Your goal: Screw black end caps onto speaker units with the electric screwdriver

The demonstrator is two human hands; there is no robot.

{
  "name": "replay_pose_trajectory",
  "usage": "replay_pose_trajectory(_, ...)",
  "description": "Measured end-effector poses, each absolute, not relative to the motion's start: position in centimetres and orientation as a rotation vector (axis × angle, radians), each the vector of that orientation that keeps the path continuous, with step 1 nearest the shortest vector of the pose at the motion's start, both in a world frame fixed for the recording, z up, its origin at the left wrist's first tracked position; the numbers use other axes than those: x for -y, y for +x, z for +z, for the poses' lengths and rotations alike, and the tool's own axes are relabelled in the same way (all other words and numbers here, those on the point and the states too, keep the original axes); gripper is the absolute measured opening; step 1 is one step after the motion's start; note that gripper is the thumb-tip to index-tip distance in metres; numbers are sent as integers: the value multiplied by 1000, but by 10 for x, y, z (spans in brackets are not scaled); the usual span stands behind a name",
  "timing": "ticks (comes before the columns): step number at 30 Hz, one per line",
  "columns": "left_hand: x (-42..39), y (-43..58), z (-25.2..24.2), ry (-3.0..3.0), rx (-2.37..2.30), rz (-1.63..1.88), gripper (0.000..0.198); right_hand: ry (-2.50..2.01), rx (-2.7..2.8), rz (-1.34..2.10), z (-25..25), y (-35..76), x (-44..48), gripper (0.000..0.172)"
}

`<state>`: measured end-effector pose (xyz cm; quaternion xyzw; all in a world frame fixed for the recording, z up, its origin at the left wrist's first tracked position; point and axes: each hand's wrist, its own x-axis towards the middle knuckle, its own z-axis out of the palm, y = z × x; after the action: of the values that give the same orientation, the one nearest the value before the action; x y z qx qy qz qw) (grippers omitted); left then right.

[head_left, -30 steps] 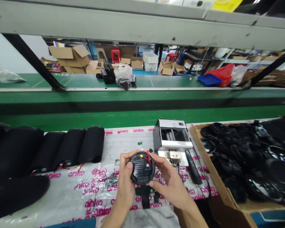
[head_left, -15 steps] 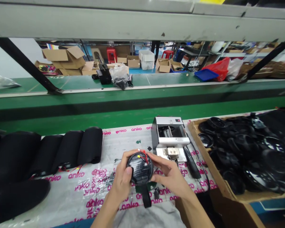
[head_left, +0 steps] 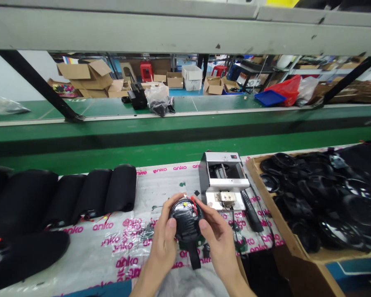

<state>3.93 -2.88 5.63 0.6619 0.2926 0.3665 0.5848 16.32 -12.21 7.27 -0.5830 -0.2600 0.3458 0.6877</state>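
Observation:
Between both hands sits a round black plastic cap (head_left: 187,225), with red wires and small white, yellow and red connectors at its upper edge. A short black strap (head_left: 194,255) hangs from its lower side. My left hand (head_left: 166,235) grips the cap's left rim, thumb on the near face. On the opposite rim, my right hand (head_left: 214,229) is closed with its thumb at the edge and fingers near the red wires. Just beyond the right hand stands a silver and black benchtop machine (head_left: 225,181) with a metal block at its front.
Several black fabric-covered cylinders (head_left: 120,189) lie on the left, some with wires showing. A cardboard tray (head_left: 270,210) full of glossy black round parts is at the right. Printed plastic sheeting (head_left: 111,255) covers the table. A black handle-like tool (head_left: 252,212) lies beside the machine.
My right hand has shifted around the cap's right rim, its thumb now higher on the edge. Both hands and the cap sit slightly further right in view.

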Motion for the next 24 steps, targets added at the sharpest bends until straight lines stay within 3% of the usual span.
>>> replay_pose_trajectory(4, 46, 33, 42, 1534, -765, 980, 70, -1327, 550, 797, 74, 167, 121, 49)
replay_pose_trajectory(7, 36, 16, 28, 1749, -687, 889, 85, -1308, 532, 829, 75, 167, 120, 51)
replay_pose_trajectory(13, -6, -11, 19, 2120, -634, 938, 90, -1223, 497, 821, 69, 160, 120, 47)
replay_pose_trajectory(18, -4, -5, 22, 1792, -702, 840, 87, -1246, 491, 796, 56, 154, 123, 46)
replay_pose_trajectory(22, 17, 10, 40, 1374, -656, 731, 102, -1219, 503, 712, 44, 148, 120, 49)
replay_pose_trajectory(24, 25, 19, 49, 1212, -696, 740, 99, -1221, 494, 686, 43, 145, 117, 51)
